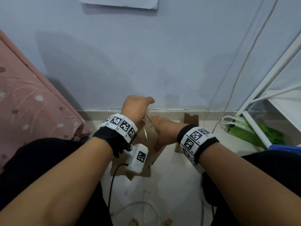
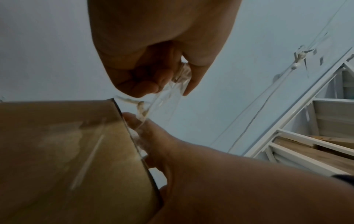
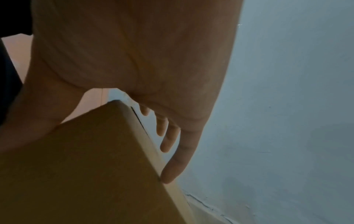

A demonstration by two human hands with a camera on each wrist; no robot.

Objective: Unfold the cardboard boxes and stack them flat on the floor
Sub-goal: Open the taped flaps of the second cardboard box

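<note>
One brown cardboard box point(image 1: 147, 137) stands on the floor point(image 1: 169, 190) near the wall point(image 1: 146, 54), plain-sided, its top edge sharp and clear tape point(image 2: 168, 97) peeling from it. One flattened cardboard piece point(image 1: 191, 119) lies behind it. Left hand point(image 1: 136, 106), fingers curled, pinches the tape strip above the box. Right hand point(image 1: 162, 131) grips the box's top corner, thumb on one face, fingers extended down the other.
</note>
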